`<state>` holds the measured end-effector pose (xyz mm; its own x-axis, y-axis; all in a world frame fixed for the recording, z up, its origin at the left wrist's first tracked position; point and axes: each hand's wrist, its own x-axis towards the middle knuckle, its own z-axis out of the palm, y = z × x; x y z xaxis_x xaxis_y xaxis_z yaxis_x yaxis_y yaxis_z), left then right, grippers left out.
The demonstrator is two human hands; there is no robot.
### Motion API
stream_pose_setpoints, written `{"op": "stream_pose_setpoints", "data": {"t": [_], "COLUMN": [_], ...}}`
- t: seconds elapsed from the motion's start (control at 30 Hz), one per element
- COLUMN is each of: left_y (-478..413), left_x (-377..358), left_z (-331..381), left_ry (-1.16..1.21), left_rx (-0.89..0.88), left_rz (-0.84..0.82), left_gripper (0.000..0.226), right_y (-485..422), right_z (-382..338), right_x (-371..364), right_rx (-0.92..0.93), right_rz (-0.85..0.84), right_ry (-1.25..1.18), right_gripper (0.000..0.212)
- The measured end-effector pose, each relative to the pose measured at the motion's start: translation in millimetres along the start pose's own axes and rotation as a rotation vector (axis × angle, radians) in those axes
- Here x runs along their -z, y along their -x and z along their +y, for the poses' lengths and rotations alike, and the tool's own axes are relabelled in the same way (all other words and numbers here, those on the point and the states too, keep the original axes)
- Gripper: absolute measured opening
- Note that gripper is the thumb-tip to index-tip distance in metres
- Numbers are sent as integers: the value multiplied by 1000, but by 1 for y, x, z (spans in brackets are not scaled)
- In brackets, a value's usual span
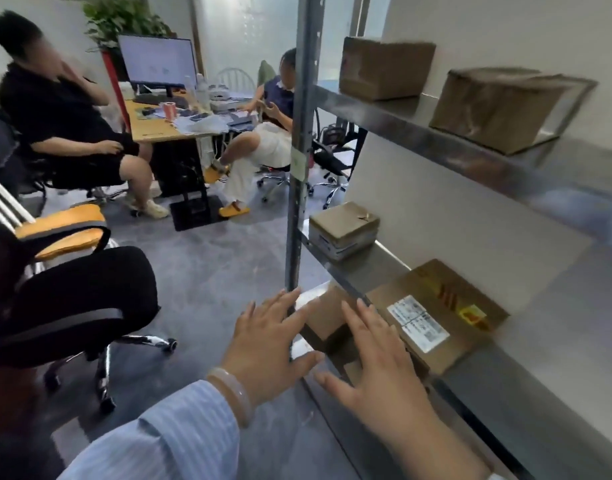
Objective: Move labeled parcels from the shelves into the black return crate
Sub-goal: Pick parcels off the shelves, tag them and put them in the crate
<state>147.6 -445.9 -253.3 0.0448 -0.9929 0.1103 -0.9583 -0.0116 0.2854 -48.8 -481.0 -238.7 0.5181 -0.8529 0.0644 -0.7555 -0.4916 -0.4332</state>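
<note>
A flat brown parcel [446, 313] with a white label and yellow-red stickers lies on the middle steel shelf [526, 386]. My right hand [380, 362] hovers with spread fingers at its near-left corner, over a plain brown box [327, 313] on the tier below. My left hand [266, 344] is spread beside it, fingertips near the shelf's upright post [299, 168]. Neither hand holds anything. A small box with white-labelled sides [344, 230] sits farther back on the same shelf. Two plain brown boxes [384, 67] [495, 109] stand on the upper shelf. No black crate is in view.
A black office chair [79, 306] stands close on my left. Beyond it, two seated people [65, 123] [263, 133] flank a desk [155, 126] with a monitor and clutter. Grey floor lies between the chair and the shelf post.
</note>
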Motion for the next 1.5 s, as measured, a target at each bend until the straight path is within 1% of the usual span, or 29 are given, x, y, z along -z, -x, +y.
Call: {"op": "stream_pose_setpoints", "data": {"t": [0.13,0.23,0.33,0.5,0.6,0.73,0.9,0.97,1.07,1.17,1.3,1.37,1.43,1.5], "left_y": [-31,-53,-76,-124,-157,-191,-222,-233,-248,-262,-285,-294,-302,-311], "left_x": [-20,-33,-45,-57,-66,-93,-155,-180,-217,-256,-303,-325,-348,-370], "left_z": [-4,-18,-49,-118,-144,-158,-178,-185,-196,-207,-209,-207,-206,-208], "left_ry": [18,29,32,6,-8,-3,5,28,52,55,77,53,58,130], "left_rx": [-72,-137,-185,-279,-309,-335,-288,-275,-260,-240,-245,-286,-311,-266], "left_rz": [-71,-126,-184,-248,-304,-391,-489,-496,-492,-537,-615,-654,-659,-619], "left_gripper": [87,82,82,79,82,74,74,74,72,71,76,79,80,80], "right_y": [-4,-19,-43,-89,-120,-155,-188,-196,-207,-218,-240,-251,-260,-267], "right_z": [11,9,-3,-25,-22,-4,34,54,82,110,143,156,170,183], "right_x": [-8,-25,-48,-93,-119,-143,-189,-213,-246,-272,-306,-324,-344,-361], "right_rx": [-111,-126,-167,-345,-465,-605,-676,-723,-746,-760,-842,-892,-960,-1009], "right_rz": [-20,-42,-41,-42,-57,-63,-83,-111,-155,-193,-79,-20,22,59], "right_ry": [-7,-12,10,-37,-50,-65,-118,-142,-165,-164,-206,-262,-338,-396], "right_gripper": [95,90,85,83,83,81,78,78,77,76,75,75,75,77]}}
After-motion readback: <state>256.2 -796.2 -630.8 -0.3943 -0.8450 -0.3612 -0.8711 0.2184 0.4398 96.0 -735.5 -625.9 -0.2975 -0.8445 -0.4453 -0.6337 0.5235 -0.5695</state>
